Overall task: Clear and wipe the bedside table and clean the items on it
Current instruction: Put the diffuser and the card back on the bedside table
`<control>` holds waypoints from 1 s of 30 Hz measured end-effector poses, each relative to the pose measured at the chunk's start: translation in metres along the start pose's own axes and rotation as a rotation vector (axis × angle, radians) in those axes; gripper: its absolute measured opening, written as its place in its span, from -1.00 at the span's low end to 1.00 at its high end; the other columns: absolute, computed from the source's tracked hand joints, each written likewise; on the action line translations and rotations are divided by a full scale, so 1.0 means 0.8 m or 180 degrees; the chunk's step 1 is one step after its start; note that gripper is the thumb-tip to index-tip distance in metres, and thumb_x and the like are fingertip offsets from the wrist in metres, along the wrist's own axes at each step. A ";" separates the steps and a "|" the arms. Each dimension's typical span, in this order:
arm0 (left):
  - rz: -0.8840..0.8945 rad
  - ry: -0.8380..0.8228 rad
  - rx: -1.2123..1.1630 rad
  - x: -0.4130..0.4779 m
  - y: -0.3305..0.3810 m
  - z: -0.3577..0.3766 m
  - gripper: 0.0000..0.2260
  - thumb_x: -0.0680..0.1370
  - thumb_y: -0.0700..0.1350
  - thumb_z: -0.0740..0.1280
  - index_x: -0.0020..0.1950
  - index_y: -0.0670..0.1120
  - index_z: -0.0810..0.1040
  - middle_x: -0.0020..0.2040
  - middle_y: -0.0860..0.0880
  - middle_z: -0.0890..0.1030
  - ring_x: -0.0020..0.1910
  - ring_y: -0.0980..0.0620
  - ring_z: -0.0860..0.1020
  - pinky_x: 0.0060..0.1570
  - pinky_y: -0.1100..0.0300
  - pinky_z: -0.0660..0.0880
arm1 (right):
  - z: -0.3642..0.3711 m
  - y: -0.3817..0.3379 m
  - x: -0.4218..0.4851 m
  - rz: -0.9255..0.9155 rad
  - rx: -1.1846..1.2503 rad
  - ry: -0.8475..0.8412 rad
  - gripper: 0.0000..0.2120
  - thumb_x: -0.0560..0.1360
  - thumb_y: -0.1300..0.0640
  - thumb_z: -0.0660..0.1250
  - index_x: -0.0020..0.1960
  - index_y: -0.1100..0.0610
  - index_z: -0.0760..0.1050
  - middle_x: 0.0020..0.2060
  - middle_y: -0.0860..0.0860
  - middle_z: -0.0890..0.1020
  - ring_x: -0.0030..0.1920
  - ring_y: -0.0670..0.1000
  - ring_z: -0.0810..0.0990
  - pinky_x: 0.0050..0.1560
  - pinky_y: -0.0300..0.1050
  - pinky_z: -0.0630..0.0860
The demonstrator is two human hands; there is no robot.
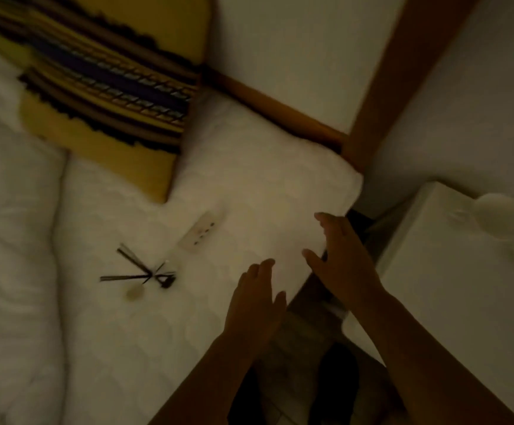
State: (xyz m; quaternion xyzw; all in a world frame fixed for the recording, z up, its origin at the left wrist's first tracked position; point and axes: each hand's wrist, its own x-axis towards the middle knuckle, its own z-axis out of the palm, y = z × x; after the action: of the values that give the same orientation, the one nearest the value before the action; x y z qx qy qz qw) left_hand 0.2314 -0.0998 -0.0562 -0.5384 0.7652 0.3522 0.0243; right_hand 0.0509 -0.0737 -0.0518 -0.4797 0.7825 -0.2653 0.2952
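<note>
While both hands hover with fingers spread and empty at the mattress edge, the bedside table lies just beside the right hand, farther from the left hand.

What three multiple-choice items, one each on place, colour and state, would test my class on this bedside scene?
1. Where does the remote control lie?
A on the mattress
B on the bedside table
C on the floor

2. What is the main colour of the striped cushion?
A red
B yellow
C green

3. How are the left hand and the right hand?
A both open and empty
B both gripping a cloth
C clasped together

Answers: 1 A, it rests on white quilting; 2 B, yellow shows around the dark stripes; 3 A, fingers spread, nothing held.
</note>
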 end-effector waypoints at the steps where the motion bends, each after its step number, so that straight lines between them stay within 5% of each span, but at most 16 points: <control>1: -0.0161 0.0070 -0.0048 -0.008 -0.026 -0.010 -0.47 0.56 0.03 0.29 0.49 0.08 0.20 0.35 0.06 0.42 0.31 0.09 0.41 0.30 0.18 0.40 | 0.020 -0.016 0.004 -0.0102 -0.0059 -0.0148 -0.37 0.49 -0.02 0.39 0.47 0.04 0.19 0.34 0.05 0.38 0.29 0.04 0.44 0.17 -0.19 0.39; 9: -0.1159 0.0528 -0.0236 -0.053 -0.185 -0.061 -0.53 0.53 0.04 0.34 0.41 0.06 0.33 0.22 0.07 0.51 0.16 0.11 0.51 0.13 0.26 0.45 | 0.117 -0.121 0.043 -0.1042 -0.0595 -0.0670 -0.50 0.49 0.08 0.40 0.37 0.13 0.37 0.30 0.08 0.41 0.23 0.07 0.51 0.12 -0.01 0.57; 13: -0.1470 0.0612 -0.0333 -0.052 -0.238 -0.073 -0.43 0.52 0.09 0.35 0.45 -0.09 0.30 0.34 -0.07 0.46 0.28 -0.03 0.48 0.26 0.08 0.47 | 0.151 -0.157 0.076 -0.1208 -0.0961 -0.0730 -0.47 0.47 0.11 0.42 0.38 0.12 0.34 0.30 0.10 0.38 0.28 0.10 0.42 0.16 -0.01 0.55; 20: -0.0955 0.1037 -0.0985 -0.004 -0.259 -0.089 -0.45 0.39 -0.09 0.52 0.32 -0.09 0.42 0.22 -0.07 0.47 0.19 -0.10 0.50 0.16 -0.02 0.52 | 0.183 -0.172 0.117 -0.1191 -0.1772 -0.0925 -0.48 0.46 0.14 0.42 0.38 0.03 0.35 0.38 0.09 0.29 0.33 0.16 0.30 0.21 0.09 0.51; 24: -0.0934 0.1253 -0.1719 0.020 -0.251 -0.089 -0.52 0.38 -0.20 0.52 0.26 -0.05 0.47 0.21 -0.13 0.52 0.20 -0.17 0.52 0.18 -0.16 0.50 | 0.191 -0.174 0.126 -0.1058 -0.1791 -0.0725 -0.64 0.49 0.16 0.37 0.27 0.04 0.42 0.19 0.12 0.39 0.16 0.15 0.41 0.04 0.04 0.55; 30: -0.0620 0.1437 -0.1216 0.047 -0.241 -0.093 -0.69 0.35 -0.22 0.54 0.05 -0.13 0.57 0.00 -0.13 0.62 0.00 -0.19 0.60 0.05 -0.19 0.53 | 0.180 -0.160 0.110 -0.0999 -0.1747 -0.0734 -0.83 0.56 0.08 0.29 0.14 0.06 0.51 0.12 0.06 0.44 0.13 0.10 0.42 -0.05 0.00 0.56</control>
State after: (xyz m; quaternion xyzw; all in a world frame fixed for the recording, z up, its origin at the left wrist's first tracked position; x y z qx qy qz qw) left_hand 0.4029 -0.2054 -0.1153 -0.6686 0.6160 0.3571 -0.2142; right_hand 0.1975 -0.2238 -0.0793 -0.6827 0.7029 -0.0309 0.1972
